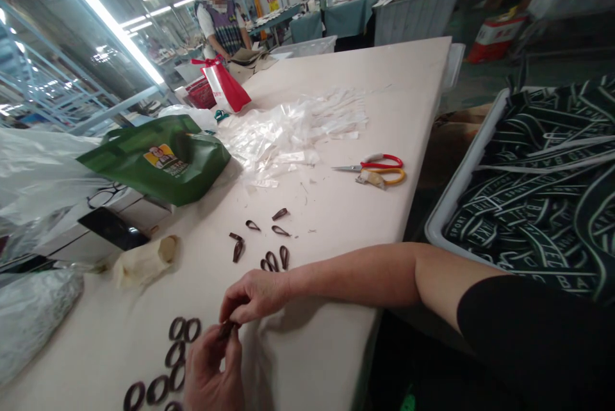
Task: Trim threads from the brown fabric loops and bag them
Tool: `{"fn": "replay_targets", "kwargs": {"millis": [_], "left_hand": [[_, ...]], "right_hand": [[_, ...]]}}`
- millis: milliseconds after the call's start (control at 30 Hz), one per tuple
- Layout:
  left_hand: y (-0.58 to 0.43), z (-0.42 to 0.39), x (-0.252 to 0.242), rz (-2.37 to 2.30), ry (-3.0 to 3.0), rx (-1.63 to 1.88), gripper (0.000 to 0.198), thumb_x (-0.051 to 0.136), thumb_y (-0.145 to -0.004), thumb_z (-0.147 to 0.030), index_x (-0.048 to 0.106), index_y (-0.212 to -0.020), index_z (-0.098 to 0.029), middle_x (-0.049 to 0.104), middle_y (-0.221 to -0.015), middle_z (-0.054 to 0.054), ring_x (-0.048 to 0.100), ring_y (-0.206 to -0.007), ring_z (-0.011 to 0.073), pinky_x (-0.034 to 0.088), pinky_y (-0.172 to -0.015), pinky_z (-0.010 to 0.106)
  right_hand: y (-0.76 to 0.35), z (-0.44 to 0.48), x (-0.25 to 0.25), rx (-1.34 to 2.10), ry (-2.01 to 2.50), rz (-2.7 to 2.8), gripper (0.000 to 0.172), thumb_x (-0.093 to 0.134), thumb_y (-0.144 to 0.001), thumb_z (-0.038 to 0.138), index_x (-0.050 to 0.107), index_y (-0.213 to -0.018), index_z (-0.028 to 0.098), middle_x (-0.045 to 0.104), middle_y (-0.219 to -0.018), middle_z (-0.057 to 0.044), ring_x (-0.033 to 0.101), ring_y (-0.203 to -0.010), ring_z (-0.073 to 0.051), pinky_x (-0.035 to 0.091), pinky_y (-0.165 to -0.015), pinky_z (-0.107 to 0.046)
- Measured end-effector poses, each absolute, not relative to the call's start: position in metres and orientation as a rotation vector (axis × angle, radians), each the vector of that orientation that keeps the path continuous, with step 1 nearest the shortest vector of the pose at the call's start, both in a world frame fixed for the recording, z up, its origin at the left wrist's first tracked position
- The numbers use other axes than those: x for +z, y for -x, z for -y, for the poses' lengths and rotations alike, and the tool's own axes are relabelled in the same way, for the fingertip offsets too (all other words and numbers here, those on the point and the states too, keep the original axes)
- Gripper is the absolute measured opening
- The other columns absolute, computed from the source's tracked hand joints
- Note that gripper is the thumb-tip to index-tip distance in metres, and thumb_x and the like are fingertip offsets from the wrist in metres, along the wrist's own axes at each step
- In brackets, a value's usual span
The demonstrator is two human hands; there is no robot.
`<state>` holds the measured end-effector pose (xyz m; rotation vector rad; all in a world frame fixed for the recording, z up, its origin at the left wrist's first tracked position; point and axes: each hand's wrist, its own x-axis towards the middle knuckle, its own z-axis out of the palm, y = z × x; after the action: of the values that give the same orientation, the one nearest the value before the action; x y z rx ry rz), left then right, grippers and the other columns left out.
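Note:
Fingertips of both my hands meet over a small dark brown strip [229,328], mostly hidden by the fingers. My left hand [214,369] pinches it from below, and my right hand [259,296] pinches it from above. Beside my left hand lie several round dark brown rings [157,390] on the pale table [307,353]. Just beyond my right wrist are several narrow, pinched brown loops [271,261], with more loops [280,230] scattered farther up the table.
Red-and-yellow-handled scissors [379,171] lie near the table's right edge. Clear plastic strips [288,136], a green bag [168,161], a phone [113,228] and a roll [147,260] occupy the left and far side. A bin [435,228] of printed straps stands right. A person [230,27] works beyond.

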<state>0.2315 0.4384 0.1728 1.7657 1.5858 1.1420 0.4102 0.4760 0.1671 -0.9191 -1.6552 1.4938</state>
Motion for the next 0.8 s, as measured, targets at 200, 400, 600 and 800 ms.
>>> {"fn": "replay_targets", "kwargs": {"millis": [200, 400, 600, 800], "left_hand": [[-0.233, -0.438, 0.169, -1.615, -1.673, 1.001, 0.037, 0.075, -0.067, -0.056, 0.067, -0.086, -0.024, 0.064, -0.066, -0.003, 0.059, -0.06, 0.016, 0.048, -0.058, 0.028], [-0.241, -0.43, 0.169, -1.419, -1.385, 0.964, 0.043, 0.08, -0.061, -0.059, 0.067, -0.079, -0.022, 0.054, -0.051, -0.006, 0.047, -0.046, 0.0106, 0.04, -0.045, 0.021], [-0.222, -0.45, 0.164, -1.331, -1.063, 0.71, 0.045, 0.087, -0.049, -0.054, 0.067, -0.069, -0.02, 0.05, -0.05, -0.005, 0.041, -0.043, 0.0087, 0.034, -0.039, 0.02], [-0.218, -0.454, 0.167, -1.487, -1.233, 0.899, 0.033, 0.079, -0.062, -0.046, 0.067, -0.074, -0.018, 0.052, -0.048, -0.006, 0.043, -0.047, 0.009, 0.035, -0.045, 0.018]], "right_hand": [[-0.412, -0.477, 0.165, 1.335, 0.878, 1.686, 0.026, 0.06, -0.077, 0.003, 0.068, -0.101, 0.009, 0.065, -0.083, 0.001, 0.058, -0.074, -0.006, 0.046, -0.075, -0.014], [-0.412, -0.47, 0.174, 1.193, 1.019, 1.808, 0.026, 0.06, -0.076, 0.002, 0.068, -0.098, 0.011, 0.062, -0.081, 0.002, 0.055, -0.074, -0.007, 0.043, -0.072, -0.015], [-0.417, -0.469, 0.181, 1.028, 1.186, 1.915, 0.015, 0.065, -0.074, 0.013, 0.068, -0.088, 0.014, 0.061, -0.077, 0.003, 0.053, -0.071, -0.009, 0.041, -0.066, -0.018], [-0.422, -0.469, 0.183, 1.545, 0.857, 1.725, 0.013, 0.062, -0.08, 0.012, 0.064, -0.092, 0.012, 0.062, -0.08, 0.003, 0.056, -0.072, -0.007, 0.045, -0.07, -0.018]]}}
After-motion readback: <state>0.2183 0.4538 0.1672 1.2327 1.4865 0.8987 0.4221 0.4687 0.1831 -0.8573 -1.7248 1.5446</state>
